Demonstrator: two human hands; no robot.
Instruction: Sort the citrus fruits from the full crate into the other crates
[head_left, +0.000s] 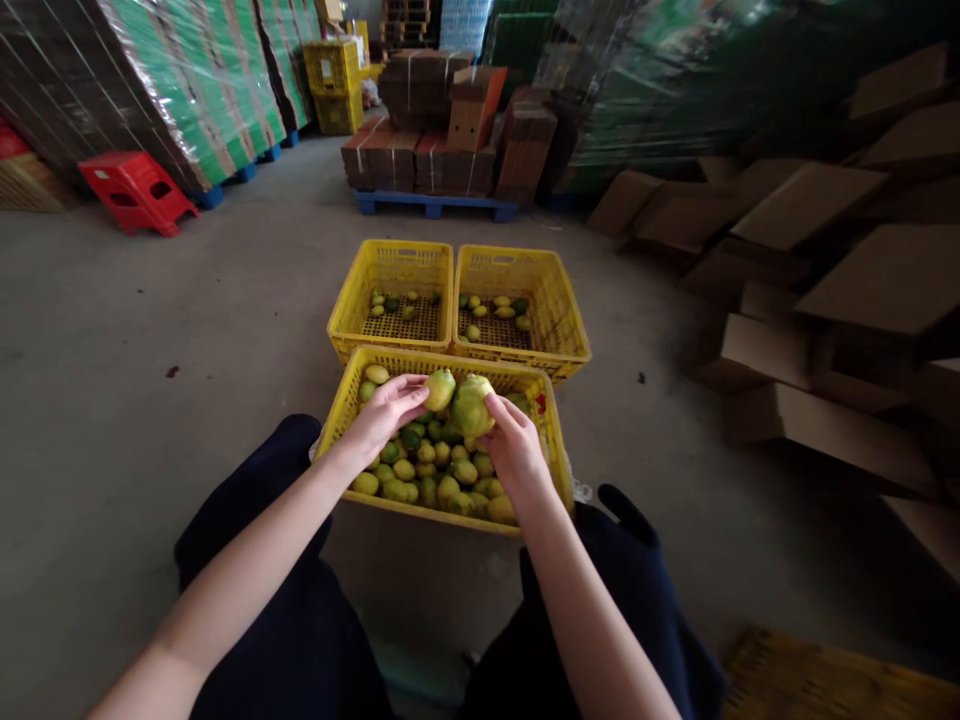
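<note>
My left hand [388, 412] grips a small yellow-green lemon [439, 390] between thumb and fingers. A larger, bumpy green-yellow lemon [472, 405] is in my right hand [516, 445], held close beside the first one. Both fruits are raised above a yellow plastic crate [442, 517] that stands between my knees. Many loose lemons [448, 488], some yellow and some dark green, lie in that crate. Behind it, side by side, are a left yellow crate [341, 318] and a right yellow crate [574, 325], each with several lemons on its slatted bottom.
Flattened and open cardboard boxes [810, 205] are heaped at the right. A blue pallet [435, 205] with bundled cartons stands ahead. On the left are a red stool [139, 190] and wrapped green stacks [195, 80]. A yellow slatted object [832, 680] lies at lower right.
</note>
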